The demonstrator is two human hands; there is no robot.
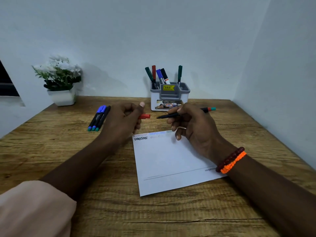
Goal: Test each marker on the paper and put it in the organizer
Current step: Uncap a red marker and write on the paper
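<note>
Two hands hover above the wooden tabletop (51,151), just beyond the far edge of the sheet of paper (167,161). The left hand (123,122) curls around a red cap (144,116), whose end pokes out toward the right. The right hand (191,127) pinches an uncapped marker (171,115) with a black barrel, its tip pointing at the cap, a small gap between them. Scribbled test lines (140,138) run along the paper's far edge. Three capped markers (99,118) lie side by side left of the hands. Behind stands the grey-and-white organizer (170,97), already holding five markers, and a potted plant (59,81) sits far left.
</note>
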